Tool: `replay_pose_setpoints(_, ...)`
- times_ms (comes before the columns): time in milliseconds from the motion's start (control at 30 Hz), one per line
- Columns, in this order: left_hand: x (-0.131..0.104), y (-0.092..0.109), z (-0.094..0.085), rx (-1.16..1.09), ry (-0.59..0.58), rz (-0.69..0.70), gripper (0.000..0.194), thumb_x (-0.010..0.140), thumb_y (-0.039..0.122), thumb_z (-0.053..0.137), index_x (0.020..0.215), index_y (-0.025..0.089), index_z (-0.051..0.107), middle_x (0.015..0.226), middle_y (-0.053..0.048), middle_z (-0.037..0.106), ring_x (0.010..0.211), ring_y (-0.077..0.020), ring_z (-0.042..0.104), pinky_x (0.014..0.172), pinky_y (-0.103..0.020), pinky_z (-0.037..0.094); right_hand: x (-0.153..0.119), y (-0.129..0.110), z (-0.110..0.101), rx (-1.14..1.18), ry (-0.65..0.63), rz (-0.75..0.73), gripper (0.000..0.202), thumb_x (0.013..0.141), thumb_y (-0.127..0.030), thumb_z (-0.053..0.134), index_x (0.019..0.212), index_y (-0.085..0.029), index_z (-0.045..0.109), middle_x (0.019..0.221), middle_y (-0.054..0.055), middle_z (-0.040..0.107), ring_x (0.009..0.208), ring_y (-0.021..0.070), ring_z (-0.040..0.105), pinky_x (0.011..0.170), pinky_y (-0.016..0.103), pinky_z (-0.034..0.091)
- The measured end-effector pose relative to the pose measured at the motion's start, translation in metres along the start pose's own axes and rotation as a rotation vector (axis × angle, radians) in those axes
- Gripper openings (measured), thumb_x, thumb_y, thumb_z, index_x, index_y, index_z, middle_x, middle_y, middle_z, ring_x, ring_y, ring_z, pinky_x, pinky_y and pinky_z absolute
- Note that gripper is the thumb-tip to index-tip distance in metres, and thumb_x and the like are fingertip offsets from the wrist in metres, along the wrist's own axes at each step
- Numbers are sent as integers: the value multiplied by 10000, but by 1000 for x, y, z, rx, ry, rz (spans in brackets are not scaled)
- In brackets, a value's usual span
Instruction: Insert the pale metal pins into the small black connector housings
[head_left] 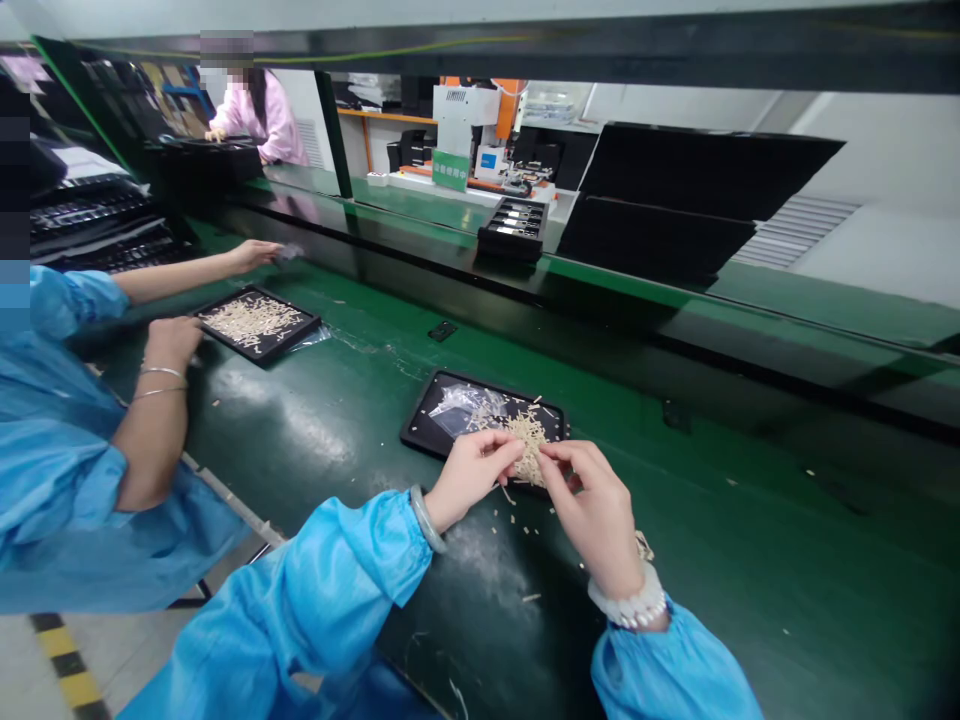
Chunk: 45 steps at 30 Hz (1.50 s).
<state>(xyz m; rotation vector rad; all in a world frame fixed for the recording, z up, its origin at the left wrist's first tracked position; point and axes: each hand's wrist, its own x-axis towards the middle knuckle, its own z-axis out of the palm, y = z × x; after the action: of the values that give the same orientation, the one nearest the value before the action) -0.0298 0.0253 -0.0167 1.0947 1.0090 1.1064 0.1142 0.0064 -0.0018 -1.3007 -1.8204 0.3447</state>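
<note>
Both hands meeting over the near edge of a black tray (442, 415) on the green counter (315, 430). Left hand (472, 470) and right hand (592, 505) each pinching into the same clump of small pale pieces (529, 440), fingertips close together. Clear plastic bag (469, 405) lying in the tray behind the clump. Loose pieces scattered on the counter just beneath the wrists. Further left, a co-worker's hand (172, 340) beside a second tray (255, 322) of similar pieces.
</note>
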Motion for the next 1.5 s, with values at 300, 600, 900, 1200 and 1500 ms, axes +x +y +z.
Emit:
replay_pose_setpoints(300,-7,4,-3,355,-41,314,183,812,279,529,790,133,637,730,-25,598,663,-117,520,631,-230,417,0,0,-1,35,-62,-22,144,848,-253,492,797,-207,619,830,43,621,733,179,588,667,299,467)
replay_pose_setpoints(600,-8,4,-2,284,-56,260,172,825,285,497,770,135,562,657,8,502,596,-90,450,569,-210,369,1,3,-1,101,-15,70,127,805,-240,509,725,-197,598,765,28,618,654,160,566,588,259,446)
replay_pose_setpoints(900,1,2,-3,-75,2,0,262,736,377,599,707,124,539,521,49,421,457,-49,346,461,-193,268,2,22,-4,-76,-60,243,159,802,-319,499,792,-211,615,716,20,673,606,196,611,559,285,444)
replay_pose_setpoints(1200,1,-1,-5,26,-3,-1,306,728,429,597,687,128,557,528,48,425,455,-50,337,450,-193,259,3,26,-1,-66,-66,122,211,839,-254,425,935,-189,601,957,74,640,823,219,595,714,336,458)
replay_pose_setpoints(1500,0,-3,-3,157,-28,106,273,755,383,585,731,114,628,656,-12,561,608,-99,466,587,-220,384,-2,-4,-5,2,-32,-74,123,870,-251,484,833,-201,590,824,39,594,725,168,572,636,282,452)
